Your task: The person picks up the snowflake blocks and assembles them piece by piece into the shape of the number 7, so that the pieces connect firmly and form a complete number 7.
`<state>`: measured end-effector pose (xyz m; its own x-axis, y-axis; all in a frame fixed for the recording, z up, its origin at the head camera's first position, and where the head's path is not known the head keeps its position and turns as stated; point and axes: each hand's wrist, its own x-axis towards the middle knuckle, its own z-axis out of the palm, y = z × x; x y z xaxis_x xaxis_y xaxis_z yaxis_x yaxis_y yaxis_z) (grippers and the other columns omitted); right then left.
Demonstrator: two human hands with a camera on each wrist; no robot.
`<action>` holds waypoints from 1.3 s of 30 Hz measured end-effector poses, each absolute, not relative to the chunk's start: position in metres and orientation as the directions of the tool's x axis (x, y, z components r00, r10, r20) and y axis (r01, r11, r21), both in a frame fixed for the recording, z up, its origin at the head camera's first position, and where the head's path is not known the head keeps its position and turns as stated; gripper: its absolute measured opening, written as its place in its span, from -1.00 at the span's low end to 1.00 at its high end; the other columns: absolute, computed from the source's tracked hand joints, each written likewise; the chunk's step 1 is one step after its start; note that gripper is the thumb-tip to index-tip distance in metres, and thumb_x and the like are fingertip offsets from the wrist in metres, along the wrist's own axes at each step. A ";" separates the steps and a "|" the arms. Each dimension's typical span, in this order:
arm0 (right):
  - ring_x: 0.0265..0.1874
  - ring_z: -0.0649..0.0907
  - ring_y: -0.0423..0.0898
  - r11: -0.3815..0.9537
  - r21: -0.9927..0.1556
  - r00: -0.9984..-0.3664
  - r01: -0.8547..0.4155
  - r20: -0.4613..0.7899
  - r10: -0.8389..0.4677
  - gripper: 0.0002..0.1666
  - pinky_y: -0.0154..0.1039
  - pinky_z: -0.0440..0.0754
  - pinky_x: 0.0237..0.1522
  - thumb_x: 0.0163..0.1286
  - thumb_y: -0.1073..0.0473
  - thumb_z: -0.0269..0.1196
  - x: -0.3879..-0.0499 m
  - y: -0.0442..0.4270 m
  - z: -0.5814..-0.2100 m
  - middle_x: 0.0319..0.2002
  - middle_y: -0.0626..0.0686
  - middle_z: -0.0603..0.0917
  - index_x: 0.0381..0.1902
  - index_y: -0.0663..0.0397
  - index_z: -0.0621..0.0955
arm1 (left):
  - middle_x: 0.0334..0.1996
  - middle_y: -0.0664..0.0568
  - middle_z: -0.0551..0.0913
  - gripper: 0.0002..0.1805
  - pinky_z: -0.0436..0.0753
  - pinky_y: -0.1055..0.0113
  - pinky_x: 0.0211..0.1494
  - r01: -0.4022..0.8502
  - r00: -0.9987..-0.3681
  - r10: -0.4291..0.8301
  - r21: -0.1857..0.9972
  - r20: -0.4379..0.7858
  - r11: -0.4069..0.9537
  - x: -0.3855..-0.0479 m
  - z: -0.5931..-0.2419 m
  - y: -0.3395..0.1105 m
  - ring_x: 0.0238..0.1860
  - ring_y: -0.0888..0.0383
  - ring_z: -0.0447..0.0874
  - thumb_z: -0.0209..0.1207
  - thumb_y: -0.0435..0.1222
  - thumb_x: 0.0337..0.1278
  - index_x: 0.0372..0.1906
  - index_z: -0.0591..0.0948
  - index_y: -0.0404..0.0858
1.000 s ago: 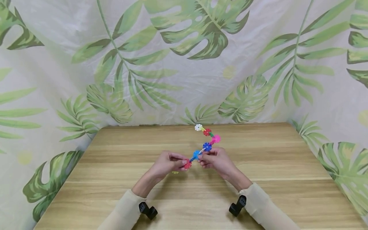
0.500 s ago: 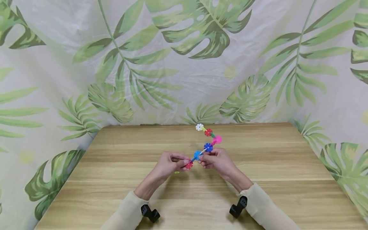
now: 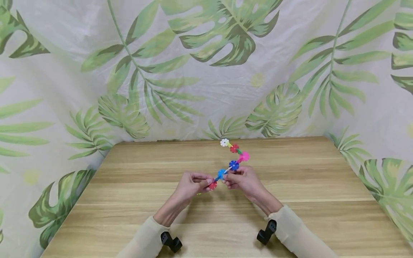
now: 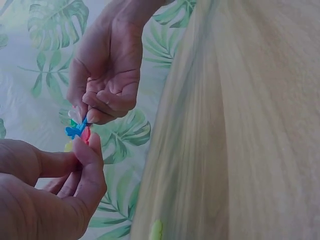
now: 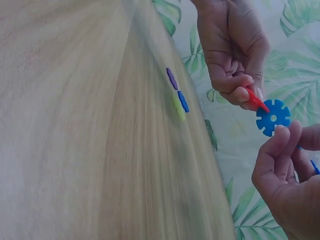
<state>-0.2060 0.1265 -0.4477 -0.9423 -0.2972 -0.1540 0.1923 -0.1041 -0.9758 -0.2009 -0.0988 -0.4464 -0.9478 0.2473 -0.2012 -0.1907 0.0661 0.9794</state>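
A chain of slotted plastic snowflake discs runs between my hands and up behind the right one. My left hand (image 3: 191, 185) pinches the red disc (image 3: 212, 185) at the chain's near end. In the right wrist view this red disc (image 5: 256, 99) is slotted into the light blue disc (image 5: 273, 118). My right hand (image 3: 244, 180) pinches the chain beside the light blue disc (image 3: 221, 174). Beyond it follow a dark blue disc (image 3: 233, 165), a pink disc (image 3: 245, 156), a second red disc (image 3: 234, 148) and a white disc (image 3: 224, 142) at the far end.
Loose on the wooden table (image 3: 135, 161) lie a purple disc (image 5: 172, 78), a blue disc (image 5: 183, 101) and a yellow-green disc (image 5: 178, 106). The left hand mostly hides them in the head view. Leaf-patterned cloth (image 3: 200, 86) hangs behind the table.
The left hand and forearm have shifted slightly to the right, and the chain with them. Both hands keep the same pinch on the discs.
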 end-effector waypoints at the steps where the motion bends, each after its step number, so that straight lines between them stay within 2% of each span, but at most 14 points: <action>1: -0.45 0.74 -0.23 -0.106 -0.976 -0.943 0.192 -0.154 -0.296 -0.89 -0.29 0.83 -0.23 0.44 0.35 0.32 -0.206 0.127 -0.448 -0.43 -0.01 0.79 -0.25 0.37 0.66 | -0.27 -0.21 0.85 -0.77 0.81 0.45 -0.20 -0.190 -0.949 0.242 0.980 -0.200 0.066 -0.201 -0.447 -0.098 -0.37 0.27 0.80 0.26 -0.51 0.37 -0.01 0.69 -0.62; 8: -0.43 0.76 -0.20 -0.106 -0.975 -0.949 0.195 -0.160 -0.273 -0.92 -0.27 0.83 -0.22 0.42 0.37 0.32 -0.206 0.126 -0.448 -0.42 0.00 0.79 -0.25 0.34 0.65 | -0.27 -0.23 0.85 -0.79 0.82 0.43 -0.19 -0.152 -0.956 0.239 0.985 -0.169 0.088 -0.202 -0.449 -0.097 -0.36 0.25 0.82 0.26 -0.49 0.38 -0.02 0.71 -0.59; 14: -0.44 0.73 -0.22 -0.107 -0.970 -0.934 0.219 -0.177 -0.310 -0.94 -0.27 0.82 -0.22 0.44 0.34 0.30 -0.207 0.130 -0.446 -0.42 -0.01 0.78 -0.28 0.23 0.66 | -0.22 -0.19 0.86 -0.74 0.84 0.36 -0.06 -0.174 -0.933 0.317 0.985 -0.168 0.008 -0.201 -0.451 -0.103 -0.26 0.20 0.87 0.25 -0.48 0.40 0.05 0.69 -0.60; 23: -0.35 0.74 -0.17 -0.086 -0.978 -0.933 0.191 -0.154 -0.325 -0.80 -0.22 0.84 -0.12 0.53 0.30 0.27 -0.210 0.140 -0.437 -0.33 0.00 0.79 -0.06 0.40 0.65 | -0.03 -0.23 0.81 -0.64 0.80 0.35 0.10 -0.238 -0.916 0.348 0.969 -0.202 -0.064 -0.200 -0.450 -0.105 -0.16 0.20 0.87 0.19 -0.50 0.44 0.23 0.59 -0.62; 27: -0.34 0.76 -0.17 -0.080 -0.976 -0.930 0.204 -0.168 -0.326 -0.77 -0.21 0.84 -0.10 0.53 0.29 0.27 -0.210 0.140 -0.438 -0.29 0.05 0.81 -0.03 0.43 0.66 | -0.10 -0.16 0.82 -0.66 0.81 0.35 0.05 -0.257 -0.917 0.335 0.963 -0.217 -0.079 -0.198 -0.452 -0.103 -0.22 0.19 0.88 0.17 -0.53 0.45 0.20 0.59 -0.65; 32: -0.39 0.76 -0.19 -0.085 -0.973 -0.932 0.214 -0.178 -0.315 -0.82 -0.23 0.84 -0.15 0.51 0.33 0.26 -0.209 0.137 -0.440 -0.33 0.06 0.82 -0.10 0.42 0.66 | -0.19 -0.06 0.82 -0.68 0.82 0.39 -0.02 -0.253 -0.928 0.301 0.965 -0.221 -0.073 -0.195 -0.453 -0.101 -0.27 0.19 0.88 0.17 -0.55 0.42 0.17 0.60 -0.66; 39: -0.42 0.76 -0.18 -0.086 -0.980 -0.947 0.182 -0.151 -0.284 -0.88 -0.25 0.85 -0.19 0.44 0.39 0.28 -0.207 0.133 -0.440 -0.41 0.01 0.79 -0.18 0.44 0.64 | -0.23 -0.10 0.84 -0.70 0.81 0.45 -0.08 -0.260 -0.945 0.232 0.961 -0.232 -0.097 -0.193 -0.455 -0.096 -0.32 0.23 0.86 0.20 -0.55 0.39 0.14 0.63 -0.64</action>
